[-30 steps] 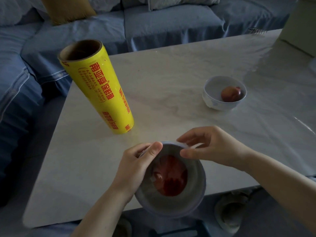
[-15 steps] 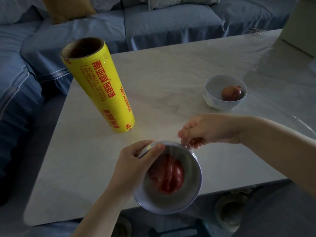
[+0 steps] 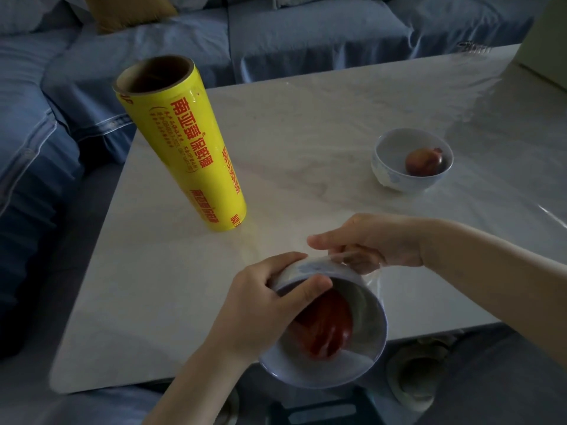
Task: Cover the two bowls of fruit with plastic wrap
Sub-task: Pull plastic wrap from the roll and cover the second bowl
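Observation:
My left hand (image 3: 260, 305) grips the near bowl (image 3: 362, 360) by its rim, thumb over the edge, and holds it tilted toward me above the table's front edge. A red fruit (image 3: 328, 329) lies inside under clear plastic wrap (image 3: 372, 282) stretched over the opening. My right hand (image 3: 371, 240) is behind the bowl, fingers pressing the wrap's loose edge against the bowl's far outer wall. A second white bowl (image 3: 383, 170) with a reddish fruit (image 3: 425, 162) stands uncovered at the table's right. The yellow plastic wrap roll (image 3: 187, 148) stands upright at the left.
The pale marble table (image 3: 306, 133) carries everything. A blue sofa (image 3: 276, 35) with a mustard cushion (image 3: 129, 10) runs behind and to the left. A pale green box (image 3: 549, 41) sits at the far right corner. A round stool top (image 3: 417, 372) shows below the table edge.
My left hand has tilted the bowl further toward me. My right hand has moved from the rim down behind the bowl, pulling the wrap over the far side.

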A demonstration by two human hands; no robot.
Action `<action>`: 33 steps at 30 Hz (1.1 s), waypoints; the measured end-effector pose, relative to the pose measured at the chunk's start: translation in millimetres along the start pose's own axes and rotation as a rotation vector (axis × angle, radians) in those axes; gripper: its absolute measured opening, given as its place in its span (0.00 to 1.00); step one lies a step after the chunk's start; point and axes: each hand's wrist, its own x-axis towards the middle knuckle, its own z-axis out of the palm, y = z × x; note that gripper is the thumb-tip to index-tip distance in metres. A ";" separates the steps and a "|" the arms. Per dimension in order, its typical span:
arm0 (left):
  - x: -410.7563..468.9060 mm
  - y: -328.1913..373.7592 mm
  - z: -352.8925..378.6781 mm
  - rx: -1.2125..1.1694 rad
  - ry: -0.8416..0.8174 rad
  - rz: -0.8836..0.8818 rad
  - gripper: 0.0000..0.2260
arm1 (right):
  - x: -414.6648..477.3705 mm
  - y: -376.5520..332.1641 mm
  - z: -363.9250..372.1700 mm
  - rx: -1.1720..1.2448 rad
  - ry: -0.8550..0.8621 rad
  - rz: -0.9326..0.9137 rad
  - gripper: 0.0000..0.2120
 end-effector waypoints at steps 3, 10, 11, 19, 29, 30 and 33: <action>-1.2 -0.8 1.4 0.051 0.016 0.052 0.26 | -1.3 3.5 0.0 0.045 -0.064 0.018 0.18; -1.4 -5.7 4.9 0.057 0.057 0.052 0.24 | 0.2 5.1 -2.9 0.092 -0.106 0.028 0.24; -0.9 -6.2 4.1 0.060 0.061 0.049 0.23 | 1.4 5.5 -3.4 0.107 -0.101 0.021 0.24; 1.7 -6.8 0.1 0.087 0.062 0.038 0.18 | 3.3 9.8 -4.3 0.128 -0.017 0.026 0.18; 6.9 -2.6 -0.1 0.174 -0.007 0.038 0.20 | -3.3 14.5 12.2 -0.009 0.495 -0.259 0.10; 7.6 -0.6 -1.3 0.154 -0.010 0.053 0.20 | -2.1 14.6 15.6 -0.003 0.563 -0.291 0.10; 8.3 4.1 -3.2 0.043 0.011 0.098 0.19 | 4.0 12.1 21.8 0.011 0.663 -0.314 0.11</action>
